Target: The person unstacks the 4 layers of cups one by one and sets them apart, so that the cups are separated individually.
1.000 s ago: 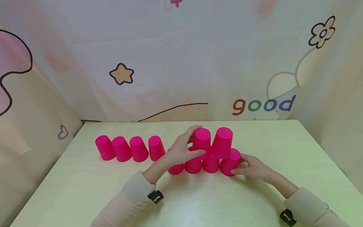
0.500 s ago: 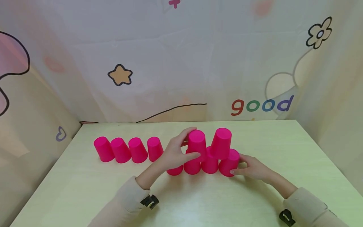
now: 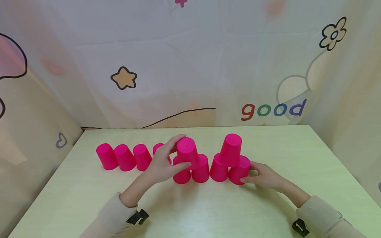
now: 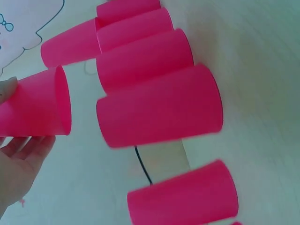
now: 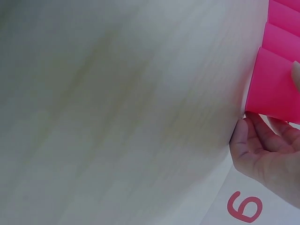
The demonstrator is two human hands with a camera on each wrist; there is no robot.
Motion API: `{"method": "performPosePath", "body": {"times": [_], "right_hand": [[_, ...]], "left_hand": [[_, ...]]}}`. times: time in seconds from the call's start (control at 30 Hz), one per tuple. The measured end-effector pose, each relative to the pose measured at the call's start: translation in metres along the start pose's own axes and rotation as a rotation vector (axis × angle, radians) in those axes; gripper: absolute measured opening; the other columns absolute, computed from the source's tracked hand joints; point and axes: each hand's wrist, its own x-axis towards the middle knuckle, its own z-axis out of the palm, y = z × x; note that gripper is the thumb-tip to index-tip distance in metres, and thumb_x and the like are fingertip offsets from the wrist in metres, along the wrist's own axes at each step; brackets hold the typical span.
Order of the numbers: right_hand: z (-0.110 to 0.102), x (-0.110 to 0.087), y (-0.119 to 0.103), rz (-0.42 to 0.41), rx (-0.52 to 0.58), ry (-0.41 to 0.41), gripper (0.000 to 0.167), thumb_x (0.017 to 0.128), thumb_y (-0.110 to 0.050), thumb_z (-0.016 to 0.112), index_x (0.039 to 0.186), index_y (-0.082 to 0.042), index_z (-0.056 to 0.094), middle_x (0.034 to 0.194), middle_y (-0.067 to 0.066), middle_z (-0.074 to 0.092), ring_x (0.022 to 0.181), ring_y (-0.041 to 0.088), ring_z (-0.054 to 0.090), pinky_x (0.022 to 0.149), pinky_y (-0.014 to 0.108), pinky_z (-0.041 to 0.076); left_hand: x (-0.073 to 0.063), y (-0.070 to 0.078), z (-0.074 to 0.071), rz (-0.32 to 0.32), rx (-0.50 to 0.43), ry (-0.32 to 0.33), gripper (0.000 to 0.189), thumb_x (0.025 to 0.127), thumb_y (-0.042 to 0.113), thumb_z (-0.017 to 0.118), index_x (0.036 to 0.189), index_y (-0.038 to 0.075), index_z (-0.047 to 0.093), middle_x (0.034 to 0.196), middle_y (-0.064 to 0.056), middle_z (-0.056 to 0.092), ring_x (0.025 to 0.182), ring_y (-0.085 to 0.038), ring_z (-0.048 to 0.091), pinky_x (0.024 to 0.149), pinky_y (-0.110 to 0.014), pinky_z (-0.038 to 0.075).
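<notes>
My left hand grips an upside-down pink cup, thumb in front and fingers behind. In the left wrist view a gap separates that held cup from the tops of the row beneath. Two left cups of this row, one a pink cup, stand below it. My right hand holds the row's rightmost cup near its base, between thumb and fingers. Another inverted cup rests across the two right cups of the row, the inner one being a pink cup.
Farther back on the left, several more upside-down pink cups stand in a line on the pale table. My left hand partly covers the line's right end. A printed curtain hangs behind the table.
My left hand has carried its cup leftward, away from the raised cup on the right, to above the row's left cups. My right hand has stayed on the rightmost cup.
</notes>
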Motion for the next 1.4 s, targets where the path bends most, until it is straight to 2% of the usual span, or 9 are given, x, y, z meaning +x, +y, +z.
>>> {"method": "performPosePath", "body": {"times": [0.23,0.37,0.5,0.63,0.73,0.87,0.97,1.2,1.4], "right_hand": [[0.001,0.002,0.001,0.012,-0.013,-0.003,0.062,0.077,-0.031,0.072,0.128,-0.005,0.047,0.117,0.011,0.055,0.109,0.032,0.048,0.085,0.053,0.043],[0.000,0.001,0.000,0.008,-0.018,-0.005,0.062,0.077,-0.030,0.072,0.128,-0.005,0.047,0.117,0.011,0.055,0.109,0.032,0.048,0.085,0.052,0.043],[-0.001,0.001,0.001,0.010,-0.013,-0.005,0.063,0.076,-0.030,0.072,0.128,-0.005,0.047,0.116,0.011,0.055,0.108,0.031,0.048,0.084,0.051,0.044],[0.000,0.004,0.003,0.018,-0.012,-0.006,0.063,0.076,-0.032,0.072,0.128,-0.005,0.047,0.116,0.010,0.055,0.109,0.031,0.048,0.086,0.052,0.043],[0.000,0.004,0.004,0.021,-0.013,-0.010,0.064,0.076,-0.033,0.072,0.128,-0.005,0.047,0.117,0.010,0.055,0.109,0.031,0.048,0.086,0.052,0.043],[-0.001,0.004,0.004,0.018,-0.022,-0.008,0.064,0.076,-0.033,0.072,0.127,-0.005,0.047,0.116,0.010,0.055,0.109,0.031,0.048,0.085,0.052,0.043],[-0.002,0.004,0.004,0.014,-0.028,-0.008,0.063,0.076,-0.033,0.072,0.127,-0.006,0.047,0.116,0.010,0.055,0.109,0.031,0.048,0.085,0.052,0.043],[-0.002,0.004,0.005,0.018,-0.023,-0.004,0.063,0.076,-0.033,0.072,0.127,-0.005,0.047,0.116,0.010,0.055,0.109,0.031,0.048,0.085,0.051,0.043],[-0.001,0.003,0.004,0.018,-0.015,-0.011,0.063,0.077,-0.033,0.071,0.128,-0.006,0.047,0.116,0.010,0.055,0.109,0.031,0.048,0.085,0.051,0.043]], "left_hand": [[-0.021,0.000,-0.027,-0.021,0.100,0.065,0.074,0.068,0.004,0.078,0.132,0.011,0.041,0.114,-0.002,0.057,0.102,-0.015,0.056,0.082,-0.036,0.049],[-0.031,-0.002,-0.040,0.019,0.132,0.115,0.073,0.067,0.001,0.078,0.131,0.008,0.042,0.110,-0.004,0.060,0.098,-0.016,0.058,0.080,-0.034,0.050],[-0.040,-0.003,-0.051,0.019,0.154,0.163,0.074,0.065,-0.003,0.078,0.129,0.006,0.043,0.109,-0.005,0.060,0.097,-0.014,0.058,0.079,-0.029,0.051],[-0.052,-0.005,-0.066,0.015,0.178,0.202,0.076,0.062,-0.007,0.078,0.129,0.005,0.044,0.108,-0.006,0.060,0.096,-0.006,0.056,0.077,-0.021,0.050],[-0.061,-0.006,-0.078,0.008,0.183,0.243,0.077,0.061,-0.011,0.077,0.129,0.004,0.044,0.108,-0.001,0.059,0.096,-0.003,0.055,0.075,-0.016,0.048],[-0.073,-0.009,-0.096,-0.059,0.181,0.294,0.075,0.062,-0.012,0.076,0.129,0.004,0.045,0.106,0.011,0.056,0.093,-0.002,0.056,0.073,-0.013,0.048],[-0.081,-0.019,-0.108,-0.115,0.230,0.329,0.073,0.064,-0.010,0.076,0.128,0.004,0.044,0.106,0.013,0.055,0.091,-0.001,0.055,0.073,-0.012,0.047],[-0.099,-0.051,-0.122,-0.296,0.306,0.353,0.069,0.071,0.005,0.076,0.130,0.008,0.041,0.107,0.006,0.053,0.090,0.000,0.052,0.071,-0.013,0.047],[-0.112,-0.063,-0.130,-0.333,0.299,0.314,0.068,0.072,0.007,0.077,0.130,0.009,0.041,0.107,-0.001,0.055,0.089,0.002,0.053,0.071,-0.012,0.047]]}}
